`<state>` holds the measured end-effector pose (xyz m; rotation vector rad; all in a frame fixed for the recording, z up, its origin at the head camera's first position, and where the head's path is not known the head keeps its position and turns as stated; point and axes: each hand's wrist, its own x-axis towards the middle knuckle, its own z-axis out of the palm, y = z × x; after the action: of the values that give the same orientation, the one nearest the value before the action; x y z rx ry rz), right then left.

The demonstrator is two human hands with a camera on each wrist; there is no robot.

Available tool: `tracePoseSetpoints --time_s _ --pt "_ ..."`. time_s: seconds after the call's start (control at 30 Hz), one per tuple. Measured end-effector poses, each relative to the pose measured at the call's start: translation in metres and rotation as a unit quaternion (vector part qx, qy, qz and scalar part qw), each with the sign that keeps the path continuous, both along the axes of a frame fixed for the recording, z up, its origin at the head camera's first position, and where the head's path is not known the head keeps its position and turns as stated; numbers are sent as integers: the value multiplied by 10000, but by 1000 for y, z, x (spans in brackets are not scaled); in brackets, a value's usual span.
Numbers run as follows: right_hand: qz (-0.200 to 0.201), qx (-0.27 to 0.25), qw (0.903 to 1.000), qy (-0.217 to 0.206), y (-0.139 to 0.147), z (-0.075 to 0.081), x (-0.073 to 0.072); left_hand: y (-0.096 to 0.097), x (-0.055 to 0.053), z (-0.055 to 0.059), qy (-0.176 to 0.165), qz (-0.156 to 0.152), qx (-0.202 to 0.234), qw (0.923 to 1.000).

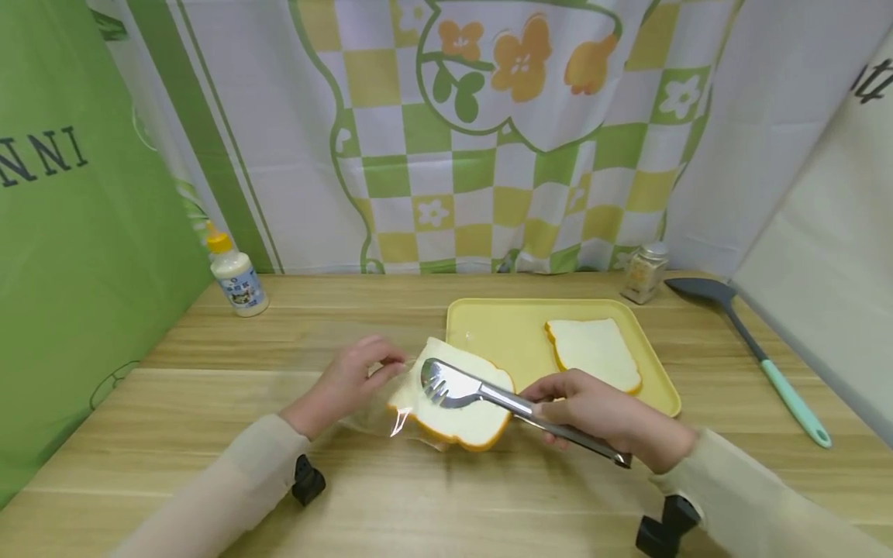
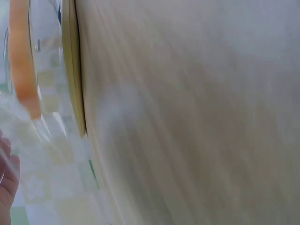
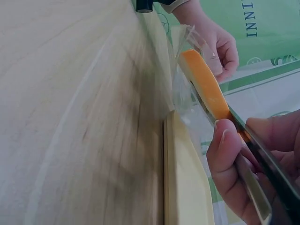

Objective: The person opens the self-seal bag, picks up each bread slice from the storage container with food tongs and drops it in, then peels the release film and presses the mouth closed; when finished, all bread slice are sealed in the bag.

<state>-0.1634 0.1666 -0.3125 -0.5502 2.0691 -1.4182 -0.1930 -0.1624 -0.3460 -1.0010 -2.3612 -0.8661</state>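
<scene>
My right hand (image 1: 593, 407) grips metal tongs (image 1: 505, 398), their jaws closed over a slice of bread (image 1: 481, 428). The slice is tilted and held above the table, its left part inside a clear plastic bag (image 3: 180, 89). At the bag's mouth, my left hand (image 1: 349, 380) pinches the thin film between thumb and fingers. The left wrist view catches the orange crust edge (image 2: 22, 61) within the film and only some fingertips (image 2: 9, 173). Behind, a second bread slice (image 1: 596, 353) lies on the right part of a yellow tray (image 1: 498, 329).
A squeeze bottle with a yellow cap (image 1: 239, 280) stands at the back left. Beyond the tray's far right corner is a small glass jar (image 1: 645, 273). A spatula with a mint handle (image 1: 795, 403) lies along the right side. Curtains enclose the wooden table (image 1: 446, 511).
</scene>
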Motion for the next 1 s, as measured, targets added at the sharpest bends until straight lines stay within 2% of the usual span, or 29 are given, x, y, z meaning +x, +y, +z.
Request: tracePoseSetpoints --time_s 0.1,0.37,0.5,0.8,0.87,1.0 --pt "5 -11 10000 0 -4 1 -2 4 1 1 -108 -153 113 9998" --pt "-69 71 9998 172 -15 2 -6 10 5 2 -491 -204 514 9973" --pt "-114 51 9999 43 -20 3 -6 14 7 2 -671 -281 602 9955" --pt "-295 37 9994 -174 -34 2 -8 25 7 0 -635 -415 604 9953" --pt "-311 50 9993 -197 -37 2 -9 27 9 0 -685 -503 627 9944" --pt "-356 -20 9990 -262 -40 -1 -12 34 12 0 -982 -878 882 9874"
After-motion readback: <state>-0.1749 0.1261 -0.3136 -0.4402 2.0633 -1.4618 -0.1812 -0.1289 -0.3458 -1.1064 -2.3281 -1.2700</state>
